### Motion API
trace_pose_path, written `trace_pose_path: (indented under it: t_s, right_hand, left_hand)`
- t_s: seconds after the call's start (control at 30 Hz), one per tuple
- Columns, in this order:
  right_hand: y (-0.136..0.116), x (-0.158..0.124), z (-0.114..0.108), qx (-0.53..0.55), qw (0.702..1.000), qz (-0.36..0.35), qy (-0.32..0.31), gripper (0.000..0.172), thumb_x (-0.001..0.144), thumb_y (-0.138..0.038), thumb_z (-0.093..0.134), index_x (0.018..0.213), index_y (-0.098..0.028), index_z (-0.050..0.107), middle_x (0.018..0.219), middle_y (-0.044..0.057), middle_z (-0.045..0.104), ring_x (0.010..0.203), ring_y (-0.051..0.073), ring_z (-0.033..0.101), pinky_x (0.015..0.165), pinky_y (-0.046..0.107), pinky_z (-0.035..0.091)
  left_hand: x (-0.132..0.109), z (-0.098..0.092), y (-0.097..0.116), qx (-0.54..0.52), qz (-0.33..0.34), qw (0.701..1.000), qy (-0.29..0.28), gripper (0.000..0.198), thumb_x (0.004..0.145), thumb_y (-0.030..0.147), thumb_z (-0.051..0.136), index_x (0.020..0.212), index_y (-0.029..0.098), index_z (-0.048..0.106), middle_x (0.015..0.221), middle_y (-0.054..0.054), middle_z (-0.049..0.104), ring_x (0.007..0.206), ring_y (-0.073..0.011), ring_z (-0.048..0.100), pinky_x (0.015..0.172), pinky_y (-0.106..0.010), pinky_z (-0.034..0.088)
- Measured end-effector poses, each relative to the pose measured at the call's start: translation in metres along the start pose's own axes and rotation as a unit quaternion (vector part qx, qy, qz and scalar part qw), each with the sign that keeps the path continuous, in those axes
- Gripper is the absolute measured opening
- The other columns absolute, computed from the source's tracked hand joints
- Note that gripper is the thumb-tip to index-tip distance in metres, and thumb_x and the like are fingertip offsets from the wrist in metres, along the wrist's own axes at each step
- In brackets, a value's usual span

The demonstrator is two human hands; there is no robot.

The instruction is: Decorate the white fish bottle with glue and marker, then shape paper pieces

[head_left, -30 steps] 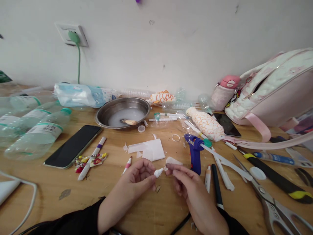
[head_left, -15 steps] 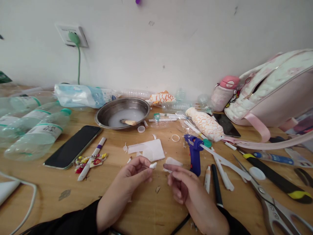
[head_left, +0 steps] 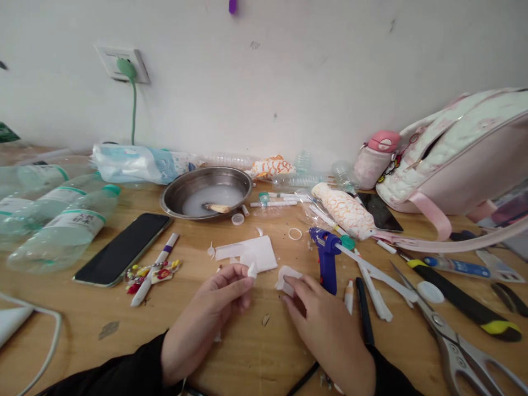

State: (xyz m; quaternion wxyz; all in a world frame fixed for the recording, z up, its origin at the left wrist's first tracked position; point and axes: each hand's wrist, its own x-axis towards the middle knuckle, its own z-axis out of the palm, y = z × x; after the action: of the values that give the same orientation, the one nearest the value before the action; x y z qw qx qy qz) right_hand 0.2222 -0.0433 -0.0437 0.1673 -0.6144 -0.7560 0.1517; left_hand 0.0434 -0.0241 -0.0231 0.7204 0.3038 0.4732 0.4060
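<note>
My left hand [head_left: 225, 297] pinches a small white rolled piece [head_left: 252, 270] between thumb and fingertips; its material is unclear. My right hand [head_left: 319, 313] lies over a white paper scrap [head_left: 284, 279] on the table, fingertips at its edge and thumb apart from the fingers. A larger folded white paper [head_left: 258, 253] lies just beyond both hands. To the right of the scrap stands a blue hot glue gun [head_left: 328, 258] with a white stick out of its back.
A metal bowl [head_left: 173, 201] holds cloudy liquid and a brush. Clear bottles [head_left: 70, 234] and a phone [head_left: 124, 247] lie left. Scissors [head_left: 443, 330], a black-yellow tool [head_left: 457, 297], a painted fish shape [head_left: 344, 212] and a backpack [head_left: 466, 159] are right.
My right hand has turned palm down and its fingers have come onto the paper scrap. The white piece in my left hand has tipped from sideways to upright.
</note>
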Motion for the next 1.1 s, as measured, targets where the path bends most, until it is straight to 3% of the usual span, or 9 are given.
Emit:
trace_pose_path:
  t_s: [0.13,0.23,0.43,0.5,0.6,0.73,0.83,1.0,1.1]
  right_hand:
    - [0.001,0.001,0.002,-0.066,0.997,-0.019,-0.040,0.021,0.087,-0.015,0.044,0.091,-0.020,0.065,0.090,0.006,0.064,0.075,0.023,0.065,0.063,0.033,0.049]
    - [0.000,0.001,0.001,-0.052,0.997,-0.018,-0.046,0.020,0.086,-0.014,0.045,0.084,-0.018,0.065,0.085,0.005,0.063,0.073,0.022,0.063,0.063,0.032,0.047]
    - [-0.004,0.001,-0.003,0.166,0.985,0.046,-0.007,0.013,0.080,-0.020,0.053,0.068,-0.017,0.057,0.070,0.001,0.056,0.063,0.015,0.053,0.060,0.027,0.040]
    - [-0.004,0.002,-0.004,0.295,0.952,0.087,-0.007,0.013,0.079,-0.026,0.052,0.069,-0.018,0.055,0.066,-0.001,0.053,0.060,0.013,0.050,0.057,0.025,0.039]
    - [-0.005,0.004,-0.004,0.489,0.858,0.153,-0.031,0.021,0.075,-0.038,0.056,0.071,-0.018,0.054,0.061,-0.003,0.052,0.056,0.011,0.048,0.051,0.022,0.038]
    - [-0.012,0.004,-0.001,0.610,0.771,0.177,-0.045,0.028,0.067,-0.042,0.067,0.068,-0.016,0.058,0.062,-0.003,0.057,0.055,0.009,0.049,0.053,0.021,0.041]
    - [-0.016,0.001,0.001,0.654,0.735,0.177,-0.029,0.027,0.065,-0.041,0.071,0.068,-0.017,0.060,0.063,-0.002,0.060,0.057,0.010,0.052,0.056,0.022,0.043]
    - [-0.017,-0.001,0.006,0.665,0.727,0.170,-0.028,0.021,0.068,-0.036,0.071,0.066,-0.018,0.061,0.060,-0.003,0.058,0.058,0.010,0.052,0.061,0.022,0.042]
    - [-0.017,-0.001,0.009,0.706,0.693,0.143,-0.026,0.019,0.075,-0.037,0.063,0.070,-0.018,0.062,0.065,-0.002,0.060,0.064,0.012,0.054,0.065,0.024,0.042]
  left_hand:
    - [-0.001,-0.001,-0.002,-0.032,-0.025,0.998,-0.048,0.011,0.072,0.022,0.066,0.069,0.018,0.056,0.060,0.007,0.050,0.057,-0.0065,0.043,0.058,-0.017,0.036]
    - [-0.002,-0.002,-0.003,-0.031,-0.030,0.997,-0.065,0.013,0.074,0.025,0.064,0.067,0.018,0.056,0.061,0.006,0.052,0.058,-0.0074,0.044,0.060,-0.018,0.036]
    - [-0.002,-0.003,-0.004,-0.014,-0.045,0.996,-0.082,0.010,0.075,0.025,0.062,0.073,0.018,0.057,0.074,0.002,0.061,0.063,-0.0093,0.049,0.066,-0.022,0.038]
    - [-0.002,-0.003,-0.005,-0.004,-0.038,0.996,-0.086,0.009,0.075,0.023,0.063,0.072,0.017,0.056,0.074,0.002,0.062,0.061,-0.0081,0.049,0.063,-0.021,0.037]
    - [0.000,-0.003,-0.008,0.034,-0.016,0.996,-0.084,0.012,0.074,0.024,0.064,0.070,0.017,0.054,0.067,0.004,0.062,0.056,-0.0071,0.047,0.058,-0.020,0.035]
    - [0.002,0.000,-0.008,0.095,0.010,0.991,-0.094,0.021,0.067,0.031,0.069,0.065,0.017,0.053,0.058,0.004,0.059,0.050,-0.0072,0.045,0.054,-0.021,0.034]
    - [0.002,0.004,-0.006,0.106,0.012,0.989,-0.100,0.027,0.060,0.036,0.073,0.062,0.018,0.053,0.056,0.004,0.058,0.051,-0.0084,0.046,0.052,-0.022,0.034]
    - [0.001,0.006,-0.006,0.135,-0.002,0.986,-0.095,0.028,0.059,0.039,0.071,0.060,0.018,0.052,0.055,0.002,0.058,0.050,-0.0099,0.046,0.050,-0.023,0.034]
    - [0.002,0.005,-0.007,0.152,0.001,0.984,-0.094,0.027,0.061,0.038,0.069,0.059,0.018,0.051,0.053,0.003,0.057,0.048,-0.0093,0.043,0.049,-0.023,0.033]
